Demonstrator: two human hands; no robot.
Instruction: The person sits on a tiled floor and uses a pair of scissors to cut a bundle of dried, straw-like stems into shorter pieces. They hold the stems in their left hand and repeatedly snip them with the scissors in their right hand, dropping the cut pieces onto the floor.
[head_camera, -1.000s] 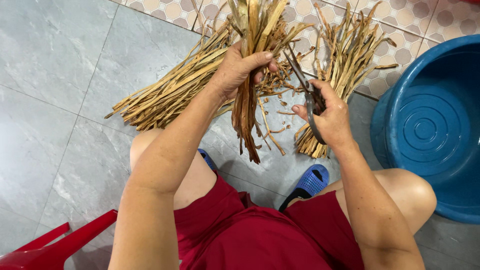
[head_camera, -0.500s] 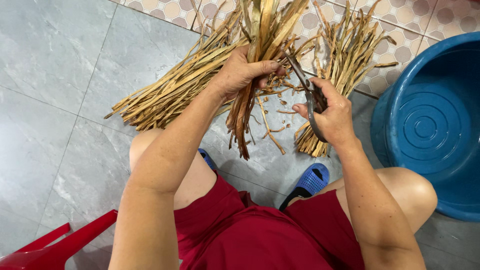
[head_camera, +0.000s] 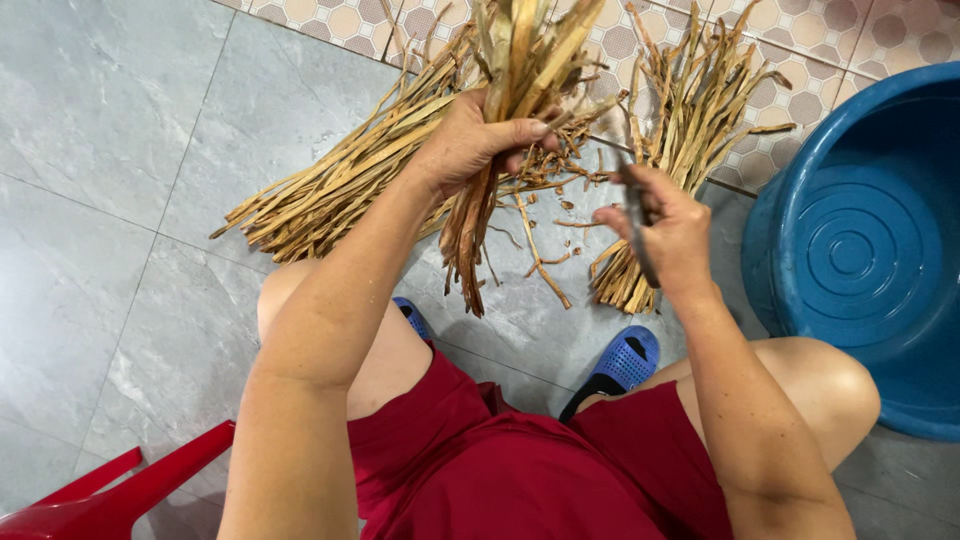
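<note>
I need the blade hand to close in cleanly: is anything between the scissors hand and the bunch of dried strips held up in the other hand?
Nothing visible blocks it. The right hand with the scissors sits beside the bunch of dried strips gripped by the left hand; only thin stray ends cross the gap.

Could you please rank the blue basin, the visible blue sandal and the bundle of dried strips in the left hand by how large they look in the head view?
1. Blue basin, largest though cut off by the frame.
2. Bundle of dried strips held in the left hand; its top is also cut off.
3. Blue sandal, smallest, partly hidden by the leg.
</note>
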